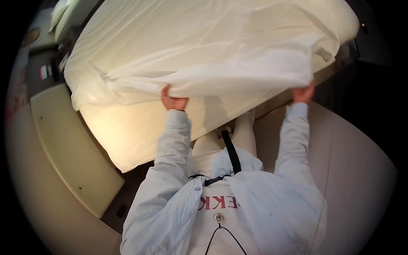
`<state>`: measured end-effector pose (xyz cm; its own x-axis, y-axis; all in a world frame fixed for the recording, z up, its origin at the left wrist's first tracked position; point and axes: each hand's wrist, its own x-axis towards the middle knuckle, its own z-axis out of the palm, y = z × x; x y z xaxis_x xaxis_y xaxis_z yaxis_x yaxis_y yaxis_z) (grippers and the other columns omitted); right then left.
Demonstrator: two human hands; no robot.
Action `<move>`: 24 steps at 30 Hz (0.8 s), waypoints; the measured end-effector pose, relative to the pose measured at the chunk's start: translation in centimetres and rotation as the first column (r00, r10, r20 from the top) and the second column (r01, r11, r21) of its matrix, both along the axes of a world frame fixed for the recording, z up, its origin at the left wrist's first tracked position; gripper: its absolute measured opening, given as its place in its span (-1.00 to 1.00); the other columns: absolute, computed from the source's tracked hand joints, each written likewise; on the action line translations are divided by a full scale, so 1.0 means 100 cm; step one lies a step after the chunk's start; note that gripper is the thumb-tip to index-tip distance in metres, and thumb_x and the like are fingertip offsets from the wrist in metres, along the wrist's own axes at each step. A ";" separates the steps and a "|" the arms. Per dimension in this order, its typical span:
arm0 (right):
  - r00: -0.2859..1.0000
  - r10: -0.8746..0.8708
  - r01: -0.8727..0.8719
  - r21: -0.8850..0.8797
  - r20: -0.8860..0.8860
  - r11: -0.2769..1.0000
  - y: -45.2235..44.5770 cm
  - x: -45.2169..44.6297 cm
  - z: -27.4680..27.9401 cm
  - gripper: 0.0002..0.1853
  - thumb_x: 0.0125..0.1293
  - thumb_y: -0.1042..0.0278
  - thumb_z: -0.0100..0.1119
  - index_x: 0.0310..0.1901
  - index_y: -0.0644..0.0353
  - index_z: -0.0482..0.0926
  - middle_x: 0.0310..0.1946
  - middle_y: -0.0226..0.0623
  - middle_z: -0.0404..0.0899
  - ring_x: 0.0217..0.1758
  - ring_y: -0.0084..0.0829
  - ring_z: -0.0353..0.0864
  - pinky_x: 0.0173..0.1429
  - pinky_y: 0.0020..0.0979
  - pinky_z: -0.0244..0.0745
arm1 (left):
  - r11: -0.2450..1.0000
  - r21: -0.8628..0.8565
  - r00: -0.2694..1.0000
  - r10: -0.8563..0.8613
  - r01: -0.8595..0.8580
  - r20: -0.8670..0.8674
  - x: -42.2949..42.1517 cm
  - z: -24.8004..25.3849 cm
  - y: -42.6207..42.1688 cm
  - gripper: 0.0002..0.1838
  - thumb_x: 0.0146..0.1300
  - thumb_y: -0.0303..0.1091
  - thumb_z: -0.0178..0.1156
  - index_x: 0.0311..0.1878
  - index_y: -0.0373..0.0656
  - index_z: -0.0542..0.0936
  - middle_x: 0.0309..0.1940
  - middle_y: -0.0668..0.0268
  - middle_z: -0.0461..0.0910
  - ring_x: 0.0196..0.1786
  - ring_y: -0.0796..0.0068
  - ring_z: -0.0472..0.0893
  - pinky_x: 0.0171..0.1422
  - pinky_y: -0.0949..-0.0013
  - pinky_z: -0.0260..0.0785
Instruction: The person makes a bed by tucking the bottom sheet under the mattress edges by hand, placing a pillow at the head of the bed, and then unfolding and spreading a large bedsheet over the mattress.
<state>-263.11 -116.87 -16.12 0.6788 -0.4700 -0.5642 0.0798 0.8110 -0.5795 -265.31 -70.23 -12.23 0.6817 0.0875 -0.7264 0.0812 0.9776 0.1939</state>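
Observation:
A loose white bed sheet lies rumpled across the bed, its near edge lifted between my two hands. My left hand is closed on that edge, thumb up, near the middle of the view. Further right, my right hand grips the sheet near its corner; it is slightly blurred. The fingers of both hands are partly hidden by the fabric. Below the raised edge shows the pale covered side of the mattress, with its near corner hanging at the lower left.
A pale cabinet panel stands left of the bed. Behind it is a dark ledge with small items on it. At the upper left is a white pillow-like shape. My legs stand close against the bed's side, on a light floor.

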 end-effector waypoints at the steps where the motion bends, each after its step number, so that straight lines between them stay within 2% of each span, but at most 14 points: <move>1: 0.998 -0.064 0.066 -0.078 0.030 0.995 -0.003 -0.013 0.026 -0.51 0.21 0.15 -0.09 0.11 0.26 0.35 0.11 -0.17 0.39 0.20 -0.17 0.32 0.28 -0.10 0.18 | 0.999 -0.023 0.997 -0.022 0.024 0.081 -0.014 0.015 -0.003 -0.55 0.02 -0.19 0.09 0.02 -0.11 0.42 0.02 0.24 0.45 0.12 0.16 0.36 0.24 0.01 0.13; 4: 0.978 -0.178 0.190 -0.122 0.105 0.974 -0.033 -0.078 0.053 -0.57 0.19 0.21 -0.06 0.05 0.27 0.42 0.07 -0.16 0.43 0.16 -0.19 0.37 0.26 -0.18 0.22 | 0.985 -0.113 0.975 0.146 -0.128 0.168 -0.054 0.042 0.015 -0.53 0.03 -0.16 0.08 0.05 -0.09 0.41 0.05 0.26 0.43 0.13 0.17 0.35 0.26 0.03 0.12; 5: 0.975 -0.192 0.210 -0.188 0.110 0.959 -0.052 -0.101 0.047 -0.60 0.24 0.17 -0.08 0.01 0.26 0.45 0.03 -0.17 0.47 0.12 -0.19 0.40 0.23 -0.16 0.25 | 0.986 -0.038 0.965 0.166 -0.162 0.205 -0.059 0.041 0.025 -0.50 0.04 -0.13 0.09 0.08 -0.09 0.39 0.09 0.27 0.39 0.15 0.18 0.33 0.26 0.05 0.12; 8: 0.937 -0.347 0.316 -0.339 -0.033 0.886 -0.060 -0.161 0.059 -0.62 0.28 0.16 -0.10 -0.01 0.24 0.46 0.00 -0.21 0.47 0.08 -0.21 0.42 0.17 -0.18 0.31 | 0.954 0.075 0.934 0.267 -0.291 0.237 -0.087 0.034 0.089 -0.45 0.05 -0.08 0.11 0.10 -0.12 0.37 0.11 0.26 0.38 0.15 0.18 0.33 0.26 0.03 0.11; 11: 0.900 -0.368 0.286 -0.321 -0.233 0.903 -0.089 -0.217 0.005 -0.56 0.28 0.07 -0.08 0.02 0.24 0.43 0.04 -0.23 0.44 0.09 -0.23 0.41 0.16 -0.20 0.34 | 0.921 -0.051 0.910 0.389 -0.386 0.142 -0.113 0.034 0.156 -0.43 0.08 -0.05 0.12 0.12 -0.17 0.36 0.08 0.24 0.41 0.15 0.18 0.34 0.26 0.03 0.13; 12: 0.880 -0.354 0.264 -0.294 -0.315 0.918 -0.091 -0.231 -0.010 -0.55 0.28 0.05 -0.08 0.03 0.24 0.42 0.05 -0.23 0.43 0.09 -0.22 0.41 0.16 -0.20 0.34 | 0.912 0.086 0.913 0.391 -0.401 0.115 -0.118 0.036 0.165 -0.43 0.12 -0.08 0.10 0.14 -0.19 0.33 0.11 0.21 0.38 0.17 0.18 0.32 0.27 0.05 0.13; 13: 0.887 -0.301 0.223 -0.247 -0.351 0.943 -0.071 -0.240 -0.014 -0.54 0.28 0.04 -0.08 0.04 0.24 0.42 0.05 -0.23 0.43 0.09 -0.22 0.41 0.16 -0.20 0.34 | 0.891 0.220 0.918 0.387 -0.396 0.087 -0.130 0.036 0.180 -0.44 0.15 -0.11 0.09 0.17 -0.21 0.30 0.15 0.19 0.35 0.19 0.17 0.30 0.28 0.06 0.13; 14: 0.908 -0.226 0.163 -0.200 -0.353 0.966 -0.047 -0.249 -0.013 -0.53 0.27 0.03 -0.07 0.05 0.24 0.41 0.06 -0.23 0.42 0.09 -0.22 0.41 0.16 -0.19 0.35 | 0.897 0.222 0.924 0.374 -0.383 0.082 -0.146 0.036 0.194 -0.44 0.15 -0.11 0.09 0.17 -0.21 0.30 0.15 0.19 0.35 0.19 0.17 0.30 0.28 0.06 0.13; 16: 0.964 -0.015 -0.007 -0.082 -0.264 0.997 0.028 -0.251 0.008 -0.51 0.27 0.01 -0.07 0.07 0.23 0.40 0.07 -0.22 0.41 0.10 -0.21 0.40 0.16 -0.19 0.35 | 0.856 0.408 0.947 0.305 -0.317 0.097 -0.174 0.040 0.204 -0.45 0.18 -0.08 0.07 0.18 -0.18 0.31 0.14 0.19 0.36 0.16 0.15 0.34 0.24 0.09 0.20; 18: 0.969 0.192 -0.191 0.020 -0.156 0.981 0.110 -0.247 0.026 -0.49 0.26 -0.01 -0.06 0.09 0.23 0.38 0.08 -0.22 0.41 0.10 -0.20 0.40 0.16 -0.19 0.35 | 0.716 0.581 0.912 0.391 -0.388 0.128 -0.195 0.051 0.196 -0.42 0.22 -0.05 0.03 0.22 -0.18 0.27 0.19 0.18 0.31 0.18 0.15 0.32 0.25 0.12 0.20; 20: 0.936 0.325 -0.314 0.097 -0.134 0.944 0.161 -0.240 0.030 -0.46 0.25 -0.04 -0.05 0.10 0.22 0.37 0.09 -0.21 0.40 0.11 -0.20 0.40 0.16 -0.18 0.35 | 0.674 0.603 0.885 0.448 -0.428 0.127 -0.214 0.051 0.196 -0.40 0.23 -0.01 0.00 0.23 -0.19 0.25 0.19 0.19 0.31 0.20 0.18 0.30 0.25 0.14 0.19; 22: 0.878 0.427 -0.401 0.153 -0.219 0.903 0.165 -0.237 0.011 -0.42 0.23 -0.07 -0.03 0.14 0.20 0.33 0.08 -0.21 0.40 0.10 -0.18 0.41 0.16 -0.18 0.35 | 0.609 0.538 0.753 0.654 -0.583 0.074 -0.227 0.073 0.189 -0.38 0.22 0.00 0.00 0.24 -0.20 0.24 0.19 0.20 0.30 0.22 0.21 0.28 0.27 0.14 0.18; 23: 0.803 0.513 -0.469 0.208 -0.304 0.858 0.172 -0.241 -0.002 -0.38 0.21 -0.10 -0.01 0.17 0.19 0.30 0.08 -0.20 0.40 0.09 -0.17 0.41 0.17 -0.17 0.35 | 0.525 0.650 0.661 0.749 -0.549 -0.046 -0.225 0.088 0.178 -0.39 0.21 -0.01 0.02 0.22 -0.20 0.26 0.12 0.15 0.37 0.14 0.20 0.38 0.19 0.21 0.28; 24: 0.760 0.555 -0.546 0.129 -0.338 0.828 0.148 -0.249 -0.046 -0.36 0.20 -0.11 0.00 0.19 0.18 0.28 0.07 -0.19 0.42 0.08 -0.16 0.43 0.17 -0.16 0.35 | 0.508 0.657 0.650 0.759 -0.557 -0.037 -0.223 0.100 0.168 -0.39 0.21 -0.01 0.02 0.22 -0.20 0.26 0.12 0.15 0.37 0.14 0.20 0.38 0.19 0.21 0.28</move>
